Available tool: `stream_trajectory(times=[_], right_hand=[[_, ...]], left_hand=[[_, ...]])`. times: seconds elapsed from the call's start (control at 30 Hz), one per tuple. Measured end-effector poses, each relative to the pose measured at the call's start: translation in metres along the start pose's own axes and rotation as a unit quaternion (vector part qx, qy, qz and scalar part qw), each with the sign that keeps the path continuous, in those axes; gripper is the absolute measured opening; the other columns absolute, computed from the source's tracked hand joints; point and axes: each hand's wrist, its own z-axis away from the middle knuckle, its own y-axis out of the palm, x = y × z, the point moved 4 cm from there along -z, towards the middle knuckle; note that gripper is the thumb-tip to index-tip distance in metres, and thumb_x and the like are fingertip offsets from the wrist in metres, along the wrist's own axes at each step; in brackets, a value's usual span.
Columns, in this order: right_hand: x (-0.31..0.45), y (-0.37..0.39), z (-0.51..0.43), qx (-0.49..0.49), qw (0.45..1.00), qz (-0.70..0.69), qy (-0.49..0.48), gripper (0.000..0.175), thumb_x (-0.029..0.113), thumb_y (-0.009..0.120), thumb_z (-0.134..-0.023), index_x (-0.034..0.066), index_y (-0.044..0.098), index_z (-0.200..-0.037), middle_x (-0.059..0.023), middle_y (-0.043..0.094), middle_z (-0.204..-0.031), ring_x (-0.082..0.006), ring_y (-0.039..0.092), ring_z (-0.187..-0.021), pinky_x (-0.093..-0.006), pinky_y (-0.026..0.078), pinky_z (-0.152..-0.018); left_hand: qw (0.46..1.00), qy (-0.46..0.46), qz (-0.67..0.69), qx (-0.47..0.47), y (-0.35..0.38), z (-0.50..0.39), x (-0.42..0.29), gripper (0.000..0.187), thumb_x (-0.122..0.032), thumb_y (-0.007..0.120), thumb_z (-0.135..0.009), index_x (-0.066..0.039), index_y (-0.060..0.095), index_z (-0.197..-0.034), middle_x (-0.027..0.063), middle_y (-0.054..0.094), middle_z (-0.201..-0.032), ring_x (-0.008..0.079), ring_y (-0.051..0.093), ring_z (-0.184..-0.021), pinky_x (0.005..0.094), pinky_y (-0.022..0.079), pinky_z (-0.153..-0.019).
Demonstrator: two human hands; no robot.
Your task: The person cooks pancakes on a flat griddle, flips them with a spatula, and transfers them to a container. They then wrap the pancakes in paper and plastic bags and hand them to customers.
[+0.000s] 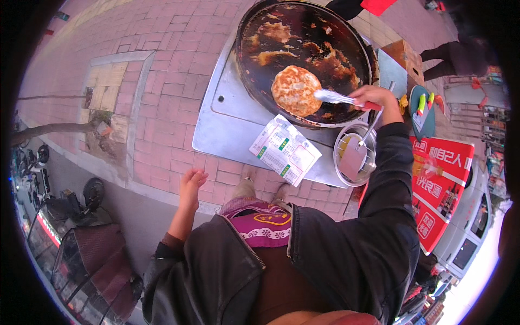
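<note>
My right hand (374, 101) grips red-handled metal tongs (334, 96) above a large round griddle pan (260, 75). The metal end of the tongs meets the right edge of a round browned flatbread (295, 90) at the pan's near side. Scraps of browned dough cling to the dark pan surface. My left hand (192, 186) hangs over the pavement left of the cart, fingers loosely curled and holding nothing. Below my right forearm, a metal bowl (337, 151) holds a broad-bladed scraper (352, 162) and something yellow.
A printed sheet (285, 150) overhangs the near edge of the metal cart top (231, 126). Green-handled tools (421, 103) lie on a teal surface at the right, near a cardboard box (402, 61) and a red sign board (440, 191). A person (459, 59) is at far right.
</note>
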Motion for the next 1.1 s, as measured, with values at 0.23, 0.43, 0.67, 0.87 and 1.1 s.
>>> stream_trajectory(times=[0.23,0.43,0.67,0.87,1.1], right_hand=[[0.024,0.012,-0.026,-0.089,0.995,-0.034,-0.028,0.035,0.017,0.065,-0.092,-0.0004,0.065,-0.122,-0.0047,0.068,-0.088,-0.0119,0.061,-0.071,-0.0252,0.049,-0.062],[0.055,0.046,-0.053,-0.037,0.988,0.027,-0.149,0.035,0.018,0.065,-0.092,-0.0013,0.065,-0.121,-0.0034,0.067,-0.08,-0.0094,0.058,-0.067,-0.0257,0.048,-0.06],[0.114,0.084,0.09,-0.463,0.704,0.454,-0.29,0.038,0.019,0.071,-0.083,0.0094,0.067,-0.119,-0.0095,0.069,-0.088,-0.0248,0.066,-0.074,-0.0322,0.052,-0.064],[0.124,0.181,0.236,-0.599,0.481,0.601,-0.224,0.046,0.012,0.066,-0.079,0.0103,0.06,-0.125,-0.0035,0.062,-0.1,-0.0183,0.061,-0.08,-0.0317,0.051,-0.066],[0.077,0.207,0.382,-0.53,0.615,0.558,-0.17,0.047,0.004,0.074,-0.074,0.0086,0.066,-0.119,-0.0115,0.068,-0.096,-0.0274,0.067,-0.079,-0.0371,0.055,-0.068]], left_hand=[[0.999,0.018,0.007,0.026,0.018,-0.003,-0.012,0.019,-0.017,0.057,-0.097,-0.002,0.062,-0.108,0.0076,0.064,-0.108,0.0209,0.065,-0.105,0.0315,0.048,-0.089],[0.999,0.012,0.019,0.023,0.016,-0.004,-0.007,0.019,-0.017,0.056,-0.098,-0.003,0.062,-0.109,0.0072,0.065,-0.106,0.0201,0.065,-0.104,0.0301,0.048,-0.087],[0.998,0.048,0.002,0.039,0.036,0.009,-0.021,0.018,-0.014,0.058,-0.096,0.0,0.06,-0.108,0.0099,0.065,-0.108,0.0214,0.064,-0.104,0.0327,0.049,-0.091],[0.958,0.265,-0.056,0.092,0.092,0.025,-0.052,0.013,-0.005,0.058,-0.093,-0.002,0.061,-0.105,0.0114,0.061,-0.114,0.0198,0.061,-0.101,0.0303,0.048,-0.091],[0.878,0.421,-0.153,0.167,0.178,0.084,-0.076,0.011,-0.001,0.057,-0.091,-0.001,0.062,-0.101,0.0139,0.059,-0.116,0.0202,0.06,-0.1,0.0309,0.051,-0.086]])
